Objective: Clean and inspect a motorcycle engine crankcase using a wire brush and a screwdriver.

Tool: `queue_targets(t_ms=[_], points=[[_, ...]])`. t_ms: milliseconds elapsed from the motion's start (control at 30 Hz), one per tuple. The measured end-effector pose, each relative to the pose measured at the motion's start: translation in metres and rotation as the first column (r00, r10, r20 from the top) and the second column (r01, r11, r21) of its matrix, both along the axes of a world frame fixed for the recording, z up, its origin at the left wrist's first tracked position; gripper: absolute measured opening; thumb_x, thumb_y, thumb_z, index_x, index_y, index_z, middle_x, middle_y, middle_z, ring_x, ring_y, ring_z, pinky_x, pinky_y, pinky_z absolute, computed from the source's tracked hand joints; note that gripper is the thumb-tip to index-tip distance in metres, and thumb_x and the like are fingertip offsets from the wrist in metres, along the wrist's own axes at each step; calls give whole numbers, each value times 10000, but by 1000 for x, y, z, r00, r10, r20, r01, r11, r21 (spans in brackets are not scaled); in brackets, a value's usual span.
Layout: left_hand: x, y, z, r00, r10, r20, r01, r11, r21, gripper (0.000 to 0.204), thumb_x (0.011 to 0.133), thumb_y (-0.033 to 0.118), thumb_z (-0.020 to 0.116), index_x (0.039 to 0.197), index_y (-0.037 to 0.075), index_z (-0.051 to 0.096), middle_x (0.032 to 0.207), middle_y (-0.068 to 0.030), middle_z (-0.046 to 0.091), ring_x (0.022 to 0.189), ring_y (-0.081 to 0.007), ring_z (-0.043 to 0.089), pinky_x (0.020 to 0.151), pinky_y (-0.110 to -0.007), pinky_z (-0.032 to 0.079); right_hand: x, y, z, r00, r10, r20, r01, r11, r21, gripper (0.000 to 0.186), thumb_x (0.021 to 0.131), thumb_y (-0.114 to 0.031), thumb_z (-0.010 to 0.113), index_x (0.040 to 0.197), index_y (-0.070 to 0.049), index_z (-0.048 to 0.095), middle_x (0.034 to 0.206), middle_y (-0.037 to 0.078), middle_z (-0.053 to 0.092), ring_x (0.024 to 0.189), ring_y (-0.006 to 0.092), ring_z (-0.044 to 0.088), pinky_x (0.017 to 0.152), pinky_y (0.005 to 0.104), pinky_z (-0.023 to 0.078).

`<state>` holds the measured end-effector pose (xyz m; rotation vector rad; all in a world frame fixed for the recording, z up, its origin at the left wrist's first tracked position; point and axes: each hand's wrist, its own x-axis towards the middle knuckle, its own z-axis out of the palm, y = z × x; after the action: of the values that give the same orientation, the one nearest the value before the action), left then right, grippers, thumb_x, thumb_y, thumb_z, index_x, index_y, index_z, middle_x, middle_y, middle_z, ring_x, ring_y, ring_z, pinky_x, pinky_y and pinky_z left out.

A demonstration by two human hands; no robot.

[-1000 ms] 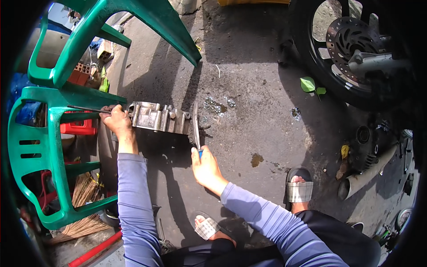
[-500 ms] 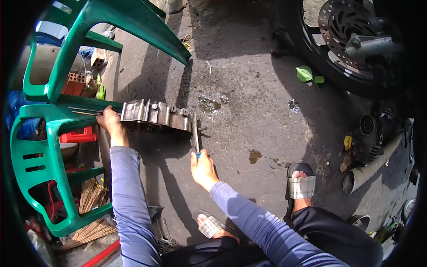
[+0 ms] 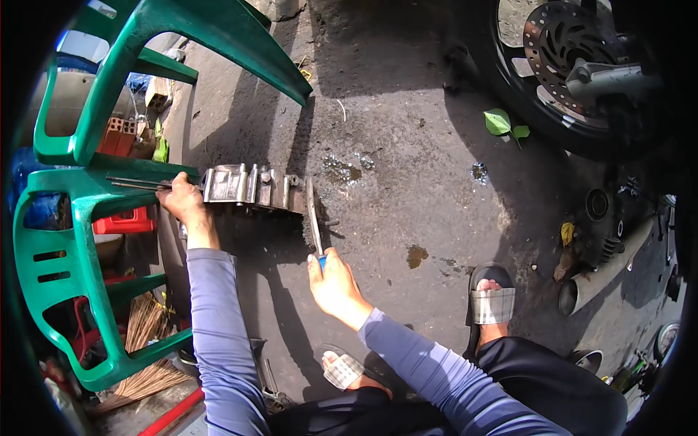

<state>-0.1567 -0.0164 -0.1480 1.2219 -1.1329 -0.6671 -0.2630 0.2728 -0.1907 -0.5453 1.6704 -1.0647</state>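
Note:
My left hand is closed round the left end of a grey metal engine casing, gripping it near long thin studs that stick out to the left. Raised ribs and bolt bosses run along the casing's upper side. In my right hand is a wire brush with a blue handle, its long narrow head pointing away from me. Dark bristles face the casing's right end. From here I cannot tell whether they touch it.
Green plastic chairs stand on the left, beside a red container and a straw broom. A wheel with a brake disc is at the upper right. Metal parts and a pipe lie at the right. Wet patches mark the ground.
The casing and my left hand have shifted slightly right. The brush head has tilted and moved a little left, so its bristles show more against the casing's end.

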Motion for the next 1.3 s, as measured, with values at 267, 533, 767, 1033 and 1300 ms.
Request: queue_targets(t_ms=[267,533,767,1033,1300], points=[[2,17,9,994,106,24,-105,994,-13,302,723,-63,597,1018,-61,534,974,-101,612,838,-204,585,824,-347,471,-30,18,-3,972,180,-150,-174,983,51,348,973,-276,529,977,69,481,719,277,627,747,460,653,649,500,504],[1,28,10,994,46,-96,-53,996,-74,148,766,-39,574,902,0,531,824,-50,577,644,-148,540,587,-305,470,-43,-16,-10,999,18,49,-24,991,134,339,986,-295,508,989,43,524,707,220,644,619,368,670,600,464,533],[20,35,9,989,-94,-111,100,994,50,111,814,-27,508,802,79,476,699,-10,470,595,-143,499,495,-286,425,-23,-3,-49,945,-39,-324,16,997,-76,346,991,-342,518,905,-6,522,630,99,591,463,207,575,450,373,468],[147,37,13,786,-360,-502,544,788,287,594,671,-115,419,1244,17,502,1245,-173,571,1269,-366,495,1124,-498,365,-94,27,-61,912,-393,120,380,918,116,425,990,-311,534,1188,56,452,640,94,578,429,167,556,361,334,437],[143,61,11,815,-278,-509,505,771,387,564,739,-77,414,1282,44,506,1319,-148,555,1303,-336,483,1106,-486,387,-3,64,-54,999,13,-47,-15,999,-38,344,970,-291,557,1060,38,522,678,204,617,560,355,641,518,444,488]])
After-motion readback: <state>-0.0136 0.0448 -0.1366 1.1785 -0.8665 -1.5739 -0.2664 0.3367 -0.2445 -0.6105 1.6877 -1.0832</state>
